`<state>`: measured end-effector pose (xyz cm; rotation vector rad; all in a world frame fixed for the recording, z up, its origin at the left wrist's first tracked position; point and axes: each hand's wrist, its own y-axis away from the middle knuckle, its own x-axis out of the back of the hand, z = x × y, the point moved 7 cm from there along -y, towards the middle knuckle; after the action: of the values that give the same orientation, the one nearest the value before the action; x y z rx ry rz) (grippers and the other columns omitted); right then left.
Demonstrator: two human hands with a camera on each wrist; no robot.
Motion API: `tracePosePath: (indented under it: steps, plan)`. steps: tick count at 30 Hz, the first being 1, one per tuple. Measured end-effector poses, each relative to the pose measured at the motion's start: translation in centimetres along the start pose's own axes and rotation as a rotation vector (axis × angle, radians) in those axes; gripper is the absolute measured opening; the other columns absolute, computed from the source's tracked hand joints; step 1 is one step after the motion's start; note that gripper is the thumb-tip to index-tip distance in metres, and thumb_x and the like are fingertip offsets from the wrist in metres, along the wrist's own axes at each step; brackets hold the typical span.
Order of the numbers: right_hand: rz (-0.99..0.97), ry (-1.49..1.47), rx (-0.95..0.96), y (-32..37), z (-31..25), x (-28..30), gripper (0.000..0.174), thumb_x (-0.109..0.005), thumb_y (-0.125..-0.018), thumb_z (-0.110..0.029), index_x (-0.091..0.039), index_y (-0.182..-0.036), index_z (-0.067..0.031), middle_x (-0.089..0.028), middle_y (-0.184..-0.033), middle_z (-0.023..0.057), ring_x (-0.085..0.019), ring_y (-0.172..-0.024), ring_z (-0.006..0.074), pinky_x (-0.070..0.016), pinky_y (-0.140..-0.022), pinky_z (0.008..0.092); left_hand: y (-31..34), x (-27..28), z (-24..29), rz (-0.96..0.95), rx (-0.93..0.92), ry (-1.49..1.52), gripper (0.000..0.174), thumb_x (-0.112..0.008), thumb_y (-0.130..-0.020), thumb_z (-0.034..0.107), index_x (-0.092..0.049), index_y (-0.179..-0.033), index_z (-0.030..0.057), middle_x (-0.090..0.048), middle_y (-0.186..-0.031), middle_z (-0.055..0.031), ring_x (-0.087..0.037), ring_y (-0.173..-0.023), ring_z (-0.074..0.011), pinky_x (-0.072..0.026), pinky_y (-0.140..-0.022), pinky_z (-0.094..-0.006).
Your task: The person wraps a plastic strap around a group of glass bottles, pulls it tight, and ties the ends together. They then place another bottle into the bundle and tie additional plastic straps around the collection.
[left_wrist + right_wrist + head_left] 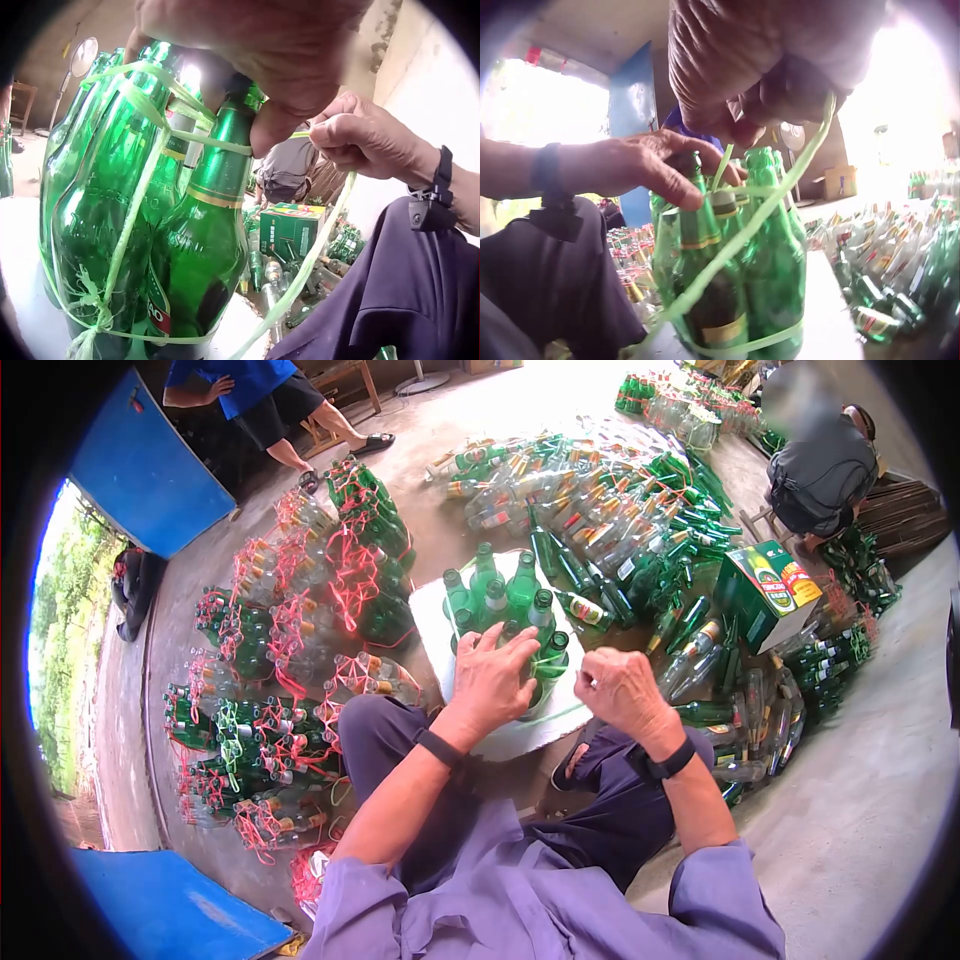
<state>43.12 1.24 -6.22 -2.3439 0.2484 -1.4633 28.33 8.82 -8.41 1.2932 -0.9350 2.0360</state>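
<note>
Several green beer bottles (522, 590) stand upright, bunched together on a white board (432, 622) in front of the person. Pale green plastic twine (301, 274) runs round their necks and also low round the bodies, with a frayed knot (94, 322) at one side. From above, the left hand (490, 678) grips the neck of the nearest bottle (214, 225), its thumb against the twine there. To the right of the bunch, the right hand (628, 695) is a fist holding the twine, which stretches from the necks to it. A long loose length hangs below that fist.
Bundles of bottles in pink twine (290, 625) crowd the floor at left. Loose bottles (600, 500) heap up ahead and to the right, near a green carton (768, 592). One person (825, 470) sits at the back right; another (245, 395) stands at the back left.
</note>
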Motion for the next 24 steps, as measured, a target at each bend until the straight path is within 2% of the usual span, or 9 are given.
tracePosePath:
  steps: [6,10,14,15,16,18,21,22,24]
  plan:
    - [0.058,-0.037,0.065,-4.5,3.5,-0.3,0.019,-0.068,-0.085,-0.017,-0.061,-0.072,-0.0048,-0.059,-0.071,0.0131,-0.063,-0.068,0.0339,-0.0502,-0.062,0.0442,0.0,0.0,0.1,-0.006,-0.008,0.012,0.053,-0.073,-0.077,0.031,-0.061,-0.126,0.0154,-0.058,-0.142,-0.0006,-0.05,-0.129,-0.0346,-0.0308,-0.107,-0.0481]
    - [0.038,-0.035,-0.021,-5.4,7.0,-4.2,0.023,-0.068,-0.087,-0.025,-0.064,-0.075,-0.0062,-0.06,-0.073,0.0119,-0.063,-0.075,0.0338,-0.0507,-0.067,0.0442,-0.2,0.0,0.0,-0.018,-0.009,0.038,0.052,-0.074,-0.076,0.029,-0.061,-0.125,0.0146,-0.059,-0.141,-0.0017,-0.049,-0.129,-0.0345,-0.0315,-0.106,-0.0477]
    - [-0.11,-0.183,-0.18,-4.9,10.1,-7.7,0.018,-0.07,-0.085,-0.024,-0.07,-0.082,-0.006,-0.068,-0.082,0.0146,-0.065,-0.079,0.0363,-0.0515,-0.073,0.0452,-0.3,0.0,0.3,-0.034,-0.019,0.024,0.052,-0.075,-0.075,0.029,-0.062,-0.123,0.0139,-0.058,-0.141,-0.0021,-0.049,-0.129,-0.0347,-0.0318,-0.105,-0.0471]
    - [-0.093,-0.269,-0.226,-4.8,10.5,-8.1,0.02,-0.069,-0.086,-0.024,-0.072,-0.083,-0.0041,-0.065,-0.072,0.0131,-0.066,-0.074,0.029,-0.0517,-0.072,0.04,-0.4,0.1,0.3,-0.034,-0.014,0.038,0.052,-0.076,-0.075,0.027,-0.062,-0.123,0.0136,-0.06,-0.139,-0.0033,-0.049,-0.129,-0.0347,-0.032,-0.105,-0.0476]
    - [-0.091,-0.272,-0.23,-4.9,10.8,-8.3,0.02,-0.069,-0.086,-0.024,-0.072,-0.083,-0.0041,-0.065,-0.072,0.0131,-0.066,-0.074,0.029,-0.0517,-0.072,0.04,-0.6,0.2,0.3,-0.032,-0.008,0.051,0.052,-0.077,-0.074,0.025,-0.062,-0.123,0.0133,-0.061,-0.137,-0.0046,-0.049,-0.129,-0.0348,-0.0321,-0.105,-0.0481]
    - [-0.263,-0.57,-0.395,-4.6,11.9,-10.4,0.029,-0.067,-0.087,-0.026,-0.068,-0.077,0.0008,-0.054,-0.059,0.0041,-0.058,-0.065,0.0178,-0.0484,-0.068,0.0355,-0.9,0.9,0.5,0.013,-0.026,0.085,0.049,-0.077,-0.074,0.022,-0.064,-0.12,0.012,-0.063,-0.133,-0.0063,-0.049,-0.128,-0.0346,-0.0341,-0.105,-0.0482]
    - [-0.199,-0.8,-0.379,-4.6,12.1,-11.0,0.036,-0.067,-0.088,-0.027,-0.061,-0.071,0.0037,-0.044,-0.058,-0.0034,-0.044,-0.059,0.0088,-0.041,-0.057,0.0313,-1.7,2.0,0.3,0.085,-0.038,0.203,0.039,-0.077,-0.075,0.018,-0.068,-0.113,0.0094,-0.068,-0.122,-0.0095,-0.052,-0.125,-0.0338,-0.0384,-0.103,-0.0474]
    - [-0.198,-0.803,-0.382,-4.6,12.1,-11.0,0.036,-0.067,-0.088,-0.027,-0.061,-0.071,0.0037,-0.044,-0.058,-0.0034,-0.044,-0.059,0.0088,-0.041,-0.057,0.0313,-2.2,2.6,0.1,0.122,-0.029,0.288,0.034,-0.077,-0.076,0.015,-0.07,-0.108,0.0079,-0.07,-0.115,-0.011,-0.054,-0.122,-0.0333,-0.0407,-0.102,-0.0466]
    - [-0.369,-0.965,-0.641,-3.6,12.7,-12.5,0.034,-0.069,-0.086,-0.026,-0.058,-0.067,0.001,-0.045,-0.059,-0.0063,-0.039,-0.054,0.0062,-0.0324,-0.048,0.029,-3.8,2.8,0.0,0.145,-0.038,0.273,0.022,-0.074,-0.081,0.014,-0.072,-0.101,0.0049,-0.072,-0.107,-0.0121,-0.06,-0.113,-0.0329,-0.0457,-0.098,-0.0428]
